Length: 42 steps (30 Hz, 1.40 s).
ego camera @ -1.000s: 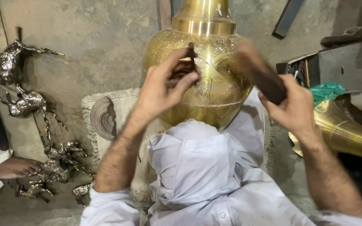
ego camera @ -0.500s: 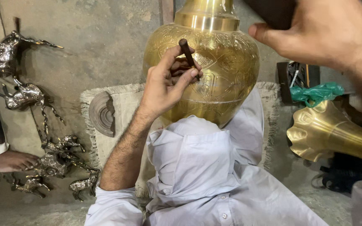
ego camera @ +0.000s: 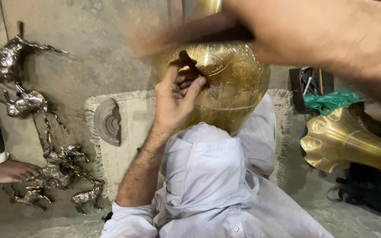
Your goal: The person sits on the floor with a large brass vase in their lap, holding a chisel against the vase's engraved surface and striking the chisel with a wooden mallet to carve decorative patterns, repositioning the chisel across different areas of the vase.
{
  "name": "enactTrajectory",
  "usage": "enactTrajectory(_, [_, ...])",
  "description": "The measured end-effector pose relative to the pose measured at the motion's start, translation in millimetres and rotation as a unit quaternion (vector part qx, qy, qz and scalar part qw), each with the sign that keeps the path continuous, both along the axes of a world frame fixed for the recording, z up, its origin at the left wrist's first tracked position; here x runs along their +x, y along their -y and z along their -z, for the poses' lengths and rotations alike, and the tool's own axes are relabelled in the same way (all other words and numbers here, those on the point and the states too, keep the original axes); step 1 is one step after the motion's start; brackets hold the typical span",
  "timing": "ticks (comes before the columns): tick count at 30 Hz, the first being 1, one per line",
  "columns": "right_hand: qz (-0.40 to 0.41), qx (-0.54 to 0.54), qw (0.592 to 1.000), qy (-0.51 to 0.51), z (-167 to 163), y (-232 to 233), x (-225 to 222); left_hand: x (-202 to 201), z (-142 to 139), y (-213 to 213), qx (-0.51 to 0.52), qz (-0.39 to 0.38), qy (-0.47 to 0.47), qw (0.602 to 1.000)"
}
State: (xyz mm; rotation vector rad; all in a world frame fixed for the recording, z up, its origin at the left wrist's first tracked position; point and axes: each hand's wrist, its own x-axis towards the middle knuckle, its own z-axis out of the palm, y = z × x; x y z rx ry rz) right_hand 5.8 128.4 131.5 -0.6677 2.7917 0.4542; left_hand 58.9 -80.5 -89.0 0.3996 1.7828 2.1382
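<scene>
A large engraved brass vase (ego camera: 237, 90) rests against my lap, which is covered in white cloth. My left hand (ego camera: 177, 99) pinches a short dark chisel (ego camera: 189, 61) whose tip presses on the vase's rounded belly. My right hand (ego camera: 327, 37) is raised close to the camera, large and blurred, gripping a dark hammer (ego camera: 190, 33) whose head streaks above the chisel. The vase's neck is mostly hidden behind the hammer and my right hand.
Several metal deer figurines (ego camera: 27, 101) lie on the concrete floor at left, beside another person's bare foot (ego camera: 7, 171). A fringed mat (ego camera: 124, 145) with a round wooden block (ego camera: 107, 121) lies under me. A flared brass horn piece (ego camera: 345, 143) and green plastic (ego camera: 331, 100) sit at right.
My right hand has swung up from beside the vase toward the camera, carrying the hammer high over the chisel. My left hand has kept the chisel on the vase.
</scene>
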Motion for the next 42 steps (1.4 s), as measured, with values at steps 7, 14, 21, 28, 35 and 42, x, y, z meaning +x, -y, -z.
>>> enactTrajectory(7, [-0.056, -0.033, 0.998, -0.022, -24, 21, 3, 18, 1, -1, 0.017, -0.056, -0.003, 0.998])
enactTrajectory(14, [-0.052, -0.02, 0.998, -0.041, -43, 44, 7, 31, -1, -4, 0.049, -0.087, 0.017, 0.995])
enactTrajectory(21, [-0.072, 0.101, 0.986, -0.11, -45, 49, 22, 31, -2, -1, 0.013, -0.138, 0.013, 0.99])
enactTrajectory(28, [0.201, -0.044, 0.978, 0.024, -11, -16, 34, -5, -6, 7, 0.018, 0.014, -0.084, 0.996])
enactTrajectory(35, [0.222, 0.033, 0.97, 0.094, 57, -67, 51, -29, -17, 2, -0.095, 0.134, -0.108, 0.98])
enactTrajectory(42, [0.247, -0.104, 0.961, 0.068, 60, -89, 48, -29, -23, 7, -0.096, 0.14, -0.106, 0.98])
